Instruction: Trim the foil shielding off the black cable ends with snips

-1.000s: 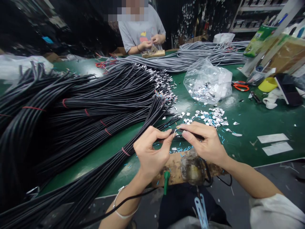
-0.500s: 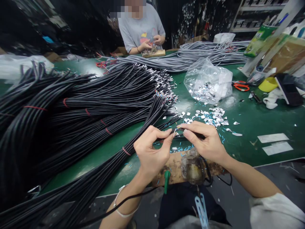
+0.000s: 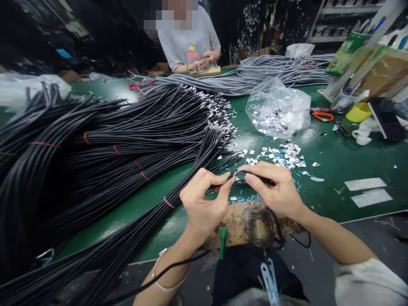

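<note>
Head view; clock centred on the fingertips, twelve away from wearer. Black cable end (image 3: 232, 174) held above the surface (image 3: 338, 163), wooden block (image 3: 234, 219) at six, white scraps (image 3: 290, 155) between two and three, banded cable bundle (image 3: 185, 185) at eight to nine.

Left hand (image 3: 204, 204): thumb and forefinger pinching the black end. Right hand (image 3: 279, 191): pinching a dark cable-like piece (image 3: 268, 182); whether a second cable, cannot tell. Thin pale wires (image 3: 235, 176) show between.

Handling, my judgement: light; jacket springy, fairly grippy; bare wires soft, easily kinked. Best hold: jacket, just behind the wires.

Lie: left end points roughly to three; right piece's long axis runs nine-to-ten through three-to-four, inner tip toward nine-to-ten.
</note>
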The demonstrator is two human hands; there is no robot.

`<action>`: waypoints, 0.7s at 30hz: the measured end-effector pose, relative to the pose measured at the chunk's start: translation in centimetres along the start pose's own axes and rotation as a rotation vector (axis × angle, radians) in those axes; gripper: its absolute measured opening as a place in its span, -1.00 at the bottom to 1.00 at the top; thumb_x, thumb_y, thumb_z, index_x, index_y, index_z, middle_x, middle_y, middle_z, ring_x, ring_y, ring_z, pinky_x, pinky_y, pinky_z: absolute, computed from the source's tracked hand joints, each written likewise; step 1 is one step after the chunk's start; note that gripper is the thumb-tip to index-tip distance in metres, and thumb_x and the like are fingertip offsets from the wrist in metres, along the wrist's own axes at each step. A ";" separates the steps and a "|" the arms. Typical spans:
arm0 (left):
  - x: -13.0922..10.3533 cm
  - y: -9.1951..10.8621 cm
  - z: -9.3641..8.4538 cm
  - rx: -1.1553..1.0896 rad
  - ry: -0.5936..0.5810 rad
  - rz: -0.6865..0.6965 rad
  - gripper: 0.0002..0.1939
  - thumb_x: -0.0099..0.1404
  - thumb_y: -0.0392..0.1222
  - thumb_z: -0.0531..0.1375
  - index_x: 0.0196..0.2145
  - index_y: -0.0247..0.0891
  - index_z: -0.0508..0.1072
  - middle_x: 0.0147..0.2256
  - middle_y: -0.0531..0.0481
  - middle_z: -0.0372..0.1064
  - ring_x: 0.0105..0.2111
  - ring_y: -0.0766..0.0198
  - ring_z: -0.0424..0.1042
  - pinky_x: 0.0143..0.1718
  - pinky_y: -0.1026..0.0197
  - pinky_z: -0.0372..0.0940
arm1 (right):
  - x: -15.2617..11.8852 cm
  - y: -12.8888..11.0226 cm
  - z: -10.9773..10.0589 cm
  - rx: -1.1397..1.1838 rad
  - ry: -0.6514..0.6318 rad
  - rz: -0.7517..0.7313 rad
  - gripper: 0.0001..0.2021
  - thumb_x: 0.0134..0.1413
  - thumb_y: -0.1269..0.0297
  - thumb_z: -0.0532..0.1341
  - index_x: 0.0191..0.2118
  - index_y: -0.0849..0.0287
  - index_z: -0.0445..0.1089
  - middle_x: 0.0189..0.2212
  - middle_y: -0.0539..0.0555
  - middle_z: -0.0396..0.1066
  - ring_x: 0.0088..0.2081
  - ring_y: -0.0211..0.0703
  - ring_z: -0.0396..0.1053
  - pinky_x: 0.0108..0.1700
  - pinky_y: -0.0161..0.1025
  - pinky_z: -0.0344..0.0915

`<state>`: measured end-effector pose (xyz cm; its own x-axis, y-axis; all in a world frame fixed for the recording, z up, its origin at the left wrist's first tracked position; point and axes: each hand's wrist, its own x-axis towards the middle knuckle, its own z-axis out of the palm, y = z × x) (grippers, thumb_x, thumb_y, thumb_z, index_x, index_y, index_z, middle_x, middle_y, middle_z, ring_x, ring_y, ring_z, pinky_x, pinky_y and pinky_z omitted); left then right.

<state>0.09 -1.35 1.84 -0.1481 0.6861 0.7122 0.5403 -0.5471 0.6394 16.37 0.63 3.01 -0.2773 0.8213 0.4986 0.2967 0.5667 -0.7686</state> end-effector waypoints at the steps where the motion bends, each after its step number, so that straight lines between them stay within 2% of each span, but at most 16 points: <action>1: 0.0 0.0 0.0 0.003 0.002 0.000 -0.89 0.06 -0.42 0.30 -0.48 -0.29 0.46 -0.54 0.09 0.37 -0.55 0.42 0.29 -0.54 0.32 0.20 | 0.0 0.0 0.0 -0.001 -0.002 0.002 -0.81 0.12 0.37 0.20 -0.18 0.20 0.52 -0.39 0.05 0.52 -0.41 -0.29 0.39 -0.37 -0.30 0.30; 11: -0.2 0.1 -0.1 0.011 -0.025 -0.025 -0.90 0.07 -0.40 0.30 -0.47 -0.28 0.46 -0.54 0.08 0.36 -0.55 0.43 0.29 -0.53 0.33 0.21 | -0.1 -0.1 0.1 -0.024 0.017 0.016 -0.81 0.13 0.34 0.19 -0.19 0.19 0.52 -0.38 0.06 0.53 -0.41 -0.28 0.39 -0.35 -0.28 0.31; 15: -0.1 -0.1 -0.3 0.013 -0.164 -0.099 -0.97 0.18 -0.32 0.23 -0.41 -0.27 0.48 -0.51 0.06 0.38 -0.53 0.42 0.32 -0.51 0.35 0.24 | -0.1 0.0 0.0 -0.049 0.028 0.033 -0.81 0.13 0.33 0.19 -0.19 0.18 0.53 -0.40 0.05 0.52 -0.42 -0.27 0.39 -0.35 -0.27 0.31; 18: 0.1 -0.1 -0.5 0.003 -0.266 -0.149 -0.85 0.28 -0.27 0.13 -0.41 -0.26 0.48 -0.53 0.05 0.37 -0.54 0.41 0.32 -0.52 0.36 0.22 | -0.1 0.0 0.0 -0.053 0.035 0.026 -0.81 0.13 0.33 0.19 -0.20 0.19 0.53 -0.40 0.05 0.52 -0.41 -0.27 0.39 -0.34 -0.27 0.31; 21: 0.6 0.0 -0.6 -0.122 -0.345 -0.244 -0.70 0.34 -0.18 0.06 -0.51 -0.28 0.43 -0.59 0.05 0.31 -0.61 0.43 0.24 -0.59 0.36 0.16 | -0.1 0.0 0.0 -0.046 0.027 0.015 -0.81 0.13 0.33 0.19 -0.20 0.17 0.53 -0.39 0.06 0.53 -0.42 -0.27 0.39 -0.34 -0.26 0.31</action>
<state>-0.54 -1.22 2.44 0.0372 0.9110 0.4108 0.4185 -0.3875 0.8214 16.35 0.58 2.95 -0.2477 0.8308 0.4984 0.3422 0.5563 -0.7572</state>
